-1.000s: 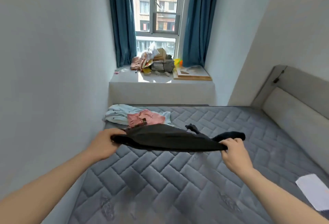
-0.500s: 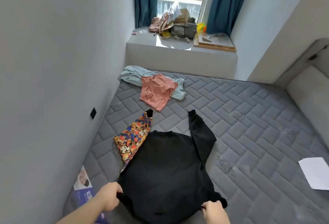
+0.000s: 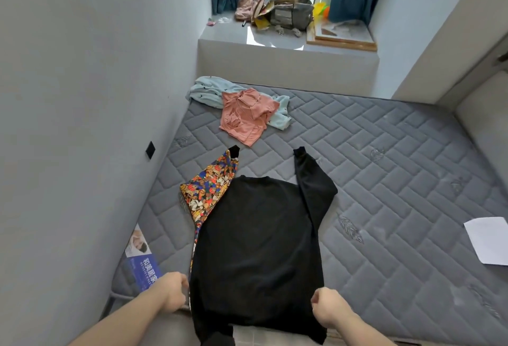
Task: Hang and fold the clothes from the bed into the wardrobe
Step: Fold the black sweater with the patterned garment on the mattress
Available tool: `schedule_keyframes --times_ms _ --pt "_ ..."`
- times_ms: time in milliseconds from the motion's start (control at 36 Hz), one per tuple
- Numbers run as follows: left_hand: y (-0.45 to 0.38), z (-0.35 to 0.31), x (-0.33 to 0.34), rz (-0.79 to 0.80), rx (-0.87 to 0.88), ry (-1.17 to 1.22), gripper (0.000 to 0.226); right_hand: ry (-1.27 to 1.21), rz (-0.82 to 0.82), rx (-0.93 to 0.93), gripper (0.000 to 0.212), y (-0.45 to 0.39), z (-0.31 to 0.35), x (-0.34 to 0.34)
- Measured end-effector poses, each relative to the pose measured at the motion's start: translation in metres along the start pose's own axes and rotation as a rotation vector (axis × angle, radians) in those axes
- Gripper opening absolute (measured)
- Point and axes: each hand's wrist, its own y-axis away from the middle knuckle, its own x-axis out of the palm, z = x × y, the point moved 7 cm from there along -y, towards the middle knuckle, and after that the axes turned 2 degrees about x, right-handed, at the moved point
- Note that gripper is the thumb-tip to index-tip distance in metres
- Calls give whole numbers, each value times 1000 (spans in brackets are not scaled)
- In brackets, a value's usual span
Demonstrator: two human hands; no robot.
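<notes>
A black long-sleeved top (image 3: 255, 246) lies spread flat on the grey quilted mattress (image 3: 384, 181), its hem hanging over the near edge. Its left sleeve is a bright cartoon print (image 3: 210, 189); the black right sleeve is bent upward. My left hand (image 3: 171, 295) grips the hem's left corner and my right hand (image 3: 327, 308) grips the right corner. Farther back lie a pink shirt (image 3: 246, 116) and, under it, a pale blue garment (image 3: 211, 91). No wardrobe is in view.
A grey wall runs along the left of the bed, with a blue printed label (image 3: 141, 260) at the mattress corner. A white sheet of paper (image 3: 488, 240) lies at the right. The window ledge (image 3: 286, 43) behind holds bags, boxes and a wooden frame. A padded headboard (image 3: 481, 115) stands at right.
The black top was held up stretched between both hands a second ago; it now lies flat on the mattress, drawn toward the near edge. My view has tilted down.
</notes>
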Motion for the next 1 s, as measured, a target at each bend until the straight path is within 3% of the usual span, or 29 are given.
schedule_keyframes --times_ms 278,556,806,1000 --pt "-63 -34 -115 -130 122 22 40 -135 -94 -114 32 -46 83 -69" --pt "-225 -69 -196 -151 168 87 41 -243 -170 -127 46 -167 154 -111" --pt "-393 -93 -164 -151 155 227 36 -272 -138 -112 56 -313 177 -61" --pt "-487 -102 -128 -190 110 223 30 -250 77 -72 68 -383 163 40"
